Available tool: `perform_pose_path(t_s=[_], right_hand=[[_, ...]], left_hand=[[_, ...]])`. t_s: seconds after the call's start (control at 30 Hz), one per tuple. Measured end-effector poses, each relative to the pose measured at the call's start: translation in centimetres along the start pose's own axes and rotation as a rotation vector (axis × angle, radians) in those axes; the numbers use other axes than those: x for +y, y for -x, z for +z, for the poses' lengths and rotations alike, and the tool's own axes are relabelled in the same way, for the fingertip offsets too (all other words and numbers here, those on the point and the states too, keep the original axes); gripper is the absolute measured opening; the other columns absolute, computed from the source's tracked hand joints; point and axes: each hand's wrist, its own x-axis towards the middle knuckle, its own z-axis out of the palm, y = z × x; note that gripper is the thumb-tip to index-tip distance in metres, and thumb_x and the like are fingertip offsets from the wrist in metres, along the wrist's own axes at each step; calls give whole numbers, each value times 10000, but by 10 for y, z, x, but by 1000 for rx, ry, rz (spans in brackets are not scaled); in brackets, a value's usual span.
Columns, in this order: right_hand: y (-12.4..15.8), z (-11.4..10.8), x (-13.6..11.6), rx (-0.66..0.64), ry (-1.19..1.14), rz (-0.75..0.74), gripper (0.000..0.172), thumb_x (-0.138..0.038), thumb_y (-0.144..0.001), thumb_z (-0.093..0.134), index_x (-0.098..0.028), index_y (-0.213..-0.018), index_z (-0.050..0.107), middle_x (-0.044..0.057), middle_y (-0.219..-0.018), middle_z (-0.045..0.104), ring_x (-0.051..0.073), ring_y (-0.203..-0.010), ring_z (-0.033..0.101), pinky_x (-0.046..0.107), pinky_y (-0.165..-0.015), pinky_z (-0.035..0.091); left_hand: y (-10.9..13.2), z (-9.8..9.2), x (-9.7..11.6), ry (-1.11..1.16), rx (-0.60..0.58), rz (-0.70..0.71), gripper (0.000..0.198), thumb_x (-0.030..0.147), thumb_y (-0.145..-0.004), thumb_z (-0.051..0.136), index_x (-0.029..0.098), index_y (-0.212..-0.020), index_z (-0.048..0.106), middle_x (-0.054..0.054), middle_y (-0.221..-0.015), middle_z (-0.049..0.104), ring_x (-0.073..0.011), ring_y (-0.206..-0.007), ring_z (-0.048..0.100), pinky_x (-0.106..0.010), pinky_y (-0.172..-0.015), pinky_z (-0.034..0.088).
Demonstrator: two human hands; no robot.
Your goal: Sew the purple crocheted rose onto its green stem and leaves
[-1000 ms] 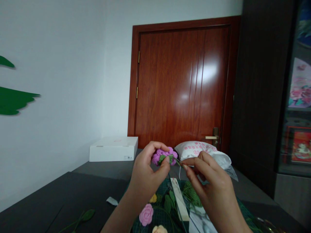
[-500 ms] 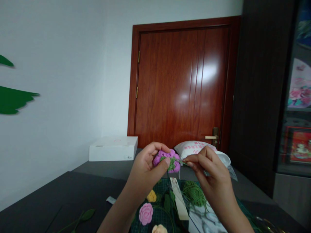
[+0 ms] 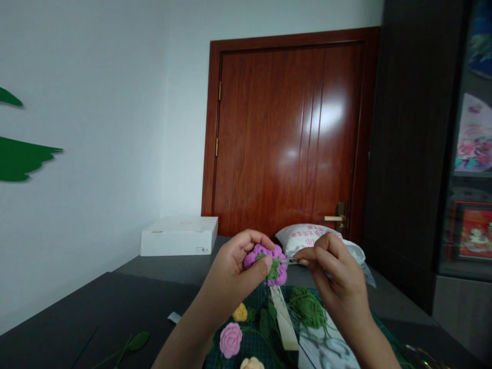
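Note:
A purple crocheted flower with a green centre [image 3: 280,272] is pinched between the thumb and fingers of my left hand [image 3: 240,266]. To its right, my right hand [image 3: 338,271] has thumb and forefinger pressed together on a thin green strand [image 3: 292,263] that runs to the flower. Whether a needle or hook is also between those fingertips is too small to tell. A dark stem hangs below the flower. Under the hands lie a ball of green yarn [image 3: 307,307] and a long pale strip [image 3: 284,320].
On the green cutting mat [image 3: 249,348] are a pink rose [image 3: 231,340], a yellow flower [image 3: 240,312] and a cream flower [image 3: 252,363]. A green leaf [image 3: 138,341] lies at left. Behind stand a white box [image 3: 179,237] and a white plastic bag [image 3: 303,236].
The flower and my left hand have moved slightly down and right. My right fingertips have shifted a little to the right, with the strand stretched between them and the flower.

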Motion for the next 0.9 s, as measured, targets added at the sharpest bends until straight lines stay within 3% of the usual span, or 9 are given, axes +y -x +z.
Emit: perform_pose_path(t_s=[0.17, 0.33, 0.47, 0.67, 0.9], right_hand=[[0, -2, 3, -17, 5, -21, 262, -29, -925, 473, -183, -893, 683, -1, -750, 457, 151, -680, 510, 279, -581, 409], [0, -11, 1, 32, 218, -139, 250, -26, -925, 509, -175, -889, 706, 2, -753, 441, 147, -681, 472, 282, -578, 371], [1, -10, 3, 15, 185, -119, 260, -27, -928, 496, -183, -890, 701, 1, -749, 439, 146, -676, 485, 281, -580, 384], [3, -10, 3, -65, 185, -154, 221, -65, -941, 494, -167, -947, 689, 19, -746, 466, 173, -694, 486, 305, -592, 392], [0, -21, -20, -187, 352, -188, 196, -141, -979, 490, -158, -1008, 683, 37, -767, 500, 198, -714, 478, 338, -631, 388]], left_hand=[[0, 0, -1, -8, -34, -2, 129, 156, -801, 614, 175, -925, 644, -13, -837, 657, -139, -743, 605, -261, -667, 480], [0, 0, -2, -47, -72, -21, 135, 154, -799, 608, 168, -932, 633, -23, -849, 661, -143, -739, 605, -270, -660, 478], [3, -2, 0, -73, -103, -17, 145, 175, -810, 603, 177, -951, 634, -24, -839, 656, -145, -709, 601, -277, -638, 476], [-1, -5, -2, -112, -37, 21, 134, 184, -834, 596, 179, -962, 635, -34, -871, 670, -162, -765, 624, -285, -672, 492], [0, -5, -5, -246, 42, 163, 188, 135, -823, 595, 190, -1000, 627, -42, -932, 685, -187, -848, 659, -313, -741, 512]])
